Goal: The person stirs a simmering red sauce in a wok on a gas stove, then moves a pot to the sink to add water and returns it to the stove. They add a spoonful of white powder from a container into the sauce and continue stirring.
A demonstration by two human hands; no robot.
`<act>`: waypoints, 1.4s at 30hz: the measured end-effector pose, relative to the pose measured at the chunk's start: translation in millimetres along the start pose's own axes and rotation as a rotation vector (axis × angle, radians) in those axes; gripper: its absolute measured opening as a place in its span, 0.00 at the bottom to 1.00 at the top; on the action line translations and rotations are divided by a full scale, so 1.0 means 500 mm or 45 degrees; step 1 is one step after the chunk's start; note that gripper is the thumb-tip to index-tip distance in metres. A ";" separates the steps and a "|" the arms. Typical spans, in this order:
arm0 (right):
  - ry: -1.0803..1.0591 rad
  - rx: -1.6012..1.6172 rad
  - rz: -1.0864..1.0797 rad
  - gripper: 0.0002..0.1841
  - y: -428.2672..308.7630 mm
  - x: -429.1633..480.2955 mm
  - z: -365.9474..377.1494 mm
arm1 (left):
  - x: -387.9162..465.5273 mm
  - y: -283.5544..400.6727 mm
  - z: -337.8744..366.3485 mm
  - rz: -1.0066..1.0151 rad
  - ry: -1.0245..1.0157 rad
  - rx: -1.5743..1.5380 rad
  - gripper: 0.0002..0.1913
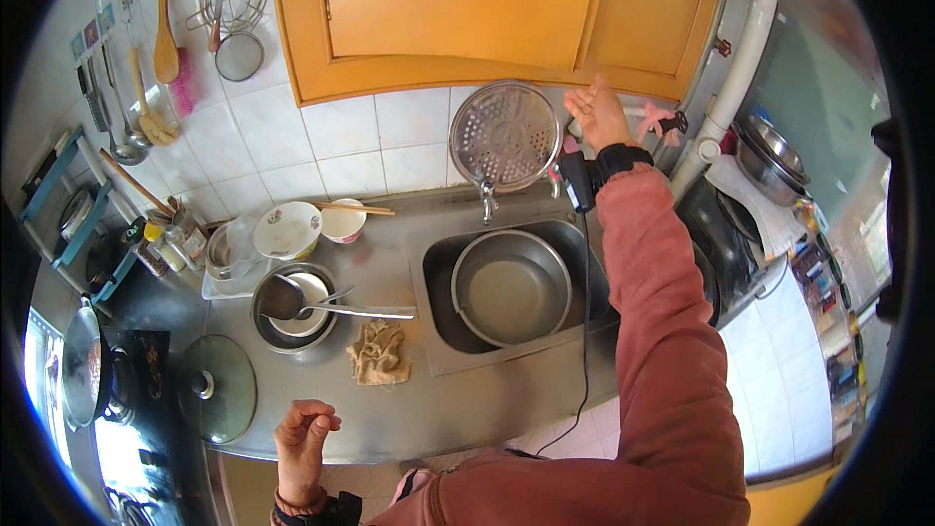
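My right hand (pixel 599 118) is raised near the wall below the orange cabinet, palm showing and fingers slightly apart, with nothing seen in it. Just left of it, a round perforated metal steamer plate (pixel 505 133) leans against the tiles behind the faucet (pixel 488 203). A black device with a cable is strapped at that wrist. Below, a metal basin (pixel 471 259) holding water sits in the steel sink (pixel 437 288). My left hand (pixel 305 427) hovers by the counter's front edge, fingers curled in and nothing visible in them. A crumpled tan cloth (pixel 380 354) lies beyond it.
Left of the sink, a metal bowl (pixel 258 325) holds a white bowl and a ladle (pixel 281 297). Behind are a floral bowl (pixel 287 229) and a small bowl with chopsticks (pixel 343 223). A glass lid (pixel 232 387) and a wok (pixel 82 365) are at left. The cabinet (pixel 460 0) overhangs.
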State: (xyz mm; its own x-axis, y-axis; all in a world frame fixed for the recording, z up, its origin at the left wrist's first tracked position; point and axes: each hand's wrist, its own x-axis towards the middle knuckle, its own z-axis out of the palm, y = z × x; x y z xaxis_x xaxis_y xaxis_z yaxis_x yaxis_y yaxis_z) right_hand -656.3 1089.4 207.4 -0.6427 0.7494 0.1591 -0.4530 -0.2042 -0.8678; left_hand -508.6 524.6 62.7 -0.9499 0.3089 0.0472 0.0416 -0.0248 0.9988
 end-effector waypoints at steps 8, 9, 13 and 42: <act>-0.239 0.469 0.026 0.28 -0.028 0.051 -0.025 | 0.055 0.016 0.266 -0.005 -0.128 -0.143 0.06; -0.424 0.424 0.035 0.30 -0.033 0.044 -0.044 | 0.064 0.020 0.290 0.015 -0.143 -0.124 0.06; -0.753 -0.278 -0.254 0.19 -0.071 0.067 -0.059 | 0.096 0.055 0.354 0.175 -0.126 -0.033 0.10; -0.865 -1.592 -0.218 0.13 -0.163 -0.657 -0.309 | 0.071 -0.060 0.403 -0.019 -0.901 -0.084 0.30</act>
State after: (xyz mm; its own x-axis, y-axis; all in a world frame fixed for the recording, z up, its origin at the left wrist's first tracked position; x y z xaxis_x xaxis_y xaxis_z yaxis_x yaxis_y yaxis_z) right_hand -312.8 957.0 153.1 -0.9639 0.1934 0.1828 0.0480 0.8020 -0.5954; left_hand -481.2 727.9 36.5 -0.5204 0.8524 0.0513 -0.0099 -0.0660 0.9978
